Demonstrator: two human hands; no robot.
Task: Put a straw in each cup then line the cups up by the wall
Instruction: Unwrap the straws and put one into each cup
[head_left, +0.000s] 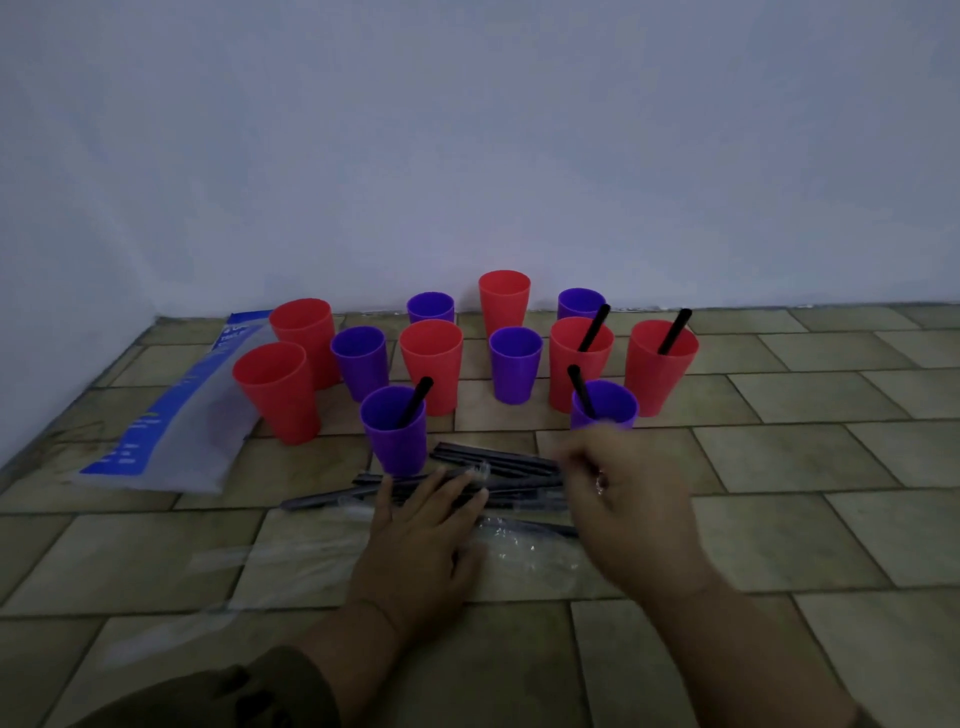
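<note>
Head view: a tan tiled floor (779, 467) meets a pale wall (467, 156). At the centre of the floor lies a pile of loose black plastic straws (498, 465).

Beyond the pile, between it and the wall, twelve tumblers stand upright in a loose cluster: six red plastic cups (431, 364) and six purple plastic cups (515, 371). Four of them hold one black straw each. These are the purple cup (393, 436) just beyond the pile's left end, the purple cup (605, 408) just beyond its right end, and two red cups (576, 364) (660, 369) further back on the right. One red cup and two purple cups at the back stand nearest the wall.

The left hand (426, 525) lies flat on the near side of the pile, fingers straight and spread, fingertips on the straws. The right hand (623, 493) is at the pile's right end, blurred, with its fingers curled inward. Whether it pinches a straw cannot be told. It hides the pile's right end and the base of the right-hand purple cup.

A clear crinkled plastic wrapper (519, 551) lies on the near side of the pile, partly under the left hand. A blue and white plastic packet (171, 415) lies flat to the left of the pile, beside the leftmost red cups.
</note>
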